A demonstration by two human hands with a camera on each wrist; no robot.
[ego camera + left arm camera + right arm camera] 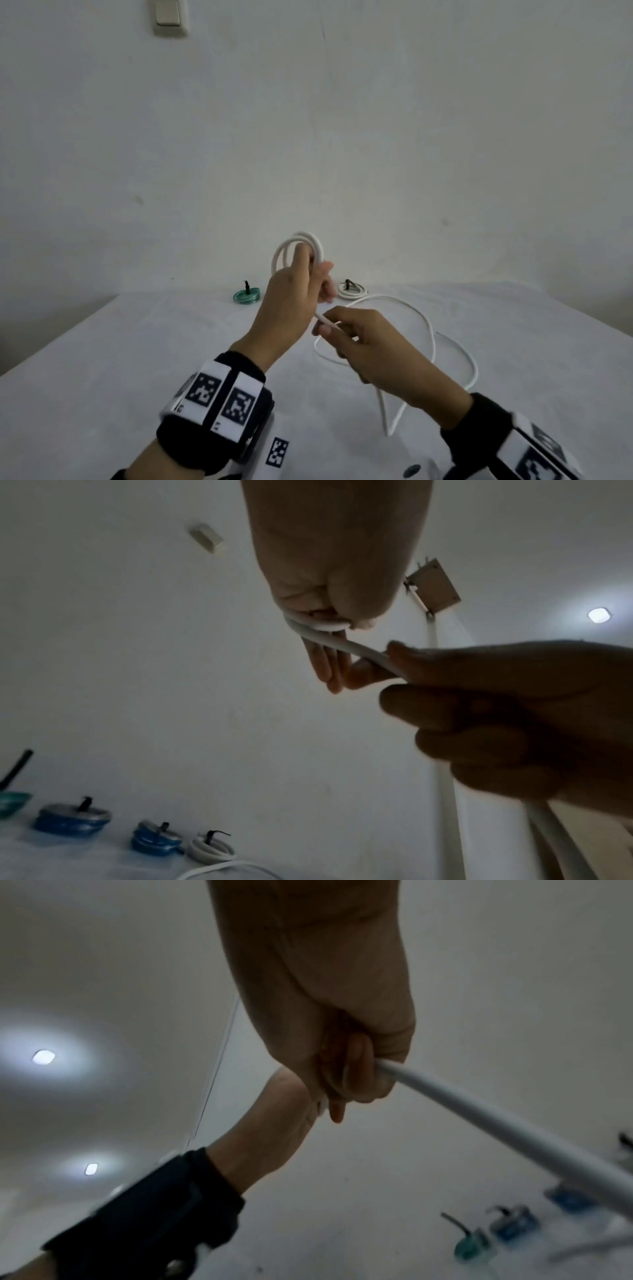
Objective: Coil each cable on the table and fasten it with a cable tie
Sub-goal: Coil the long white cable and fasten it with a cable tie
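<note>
My left hand (310, 279) is raised above the table and grips a small coil of white cable (298, 244), with the loops standing up over its fingers. From the coil the cable (323, 319) runs down to my right hand (330, 327), which pinches it just below the left hand. The rest of the cable (430, 334) trails in loose loops on the white table (137, 359). In the left wrist view the coil (320, 626) sits under the curled fingers and the cable (363, 651) passes into my right hand (496, 710). The right wrist view shows the cable (479, 1112) leaving my right fist (356, 1069).
At the table's far edge by the wall lie coiled, tied cables: a green one (246, 295) and a white one (352, 290). The left wrist view also shows two blue coils (72, 818) (154, 840) beside that white one (210, 850). A light switch (169, 15) is on the wall.
</note>
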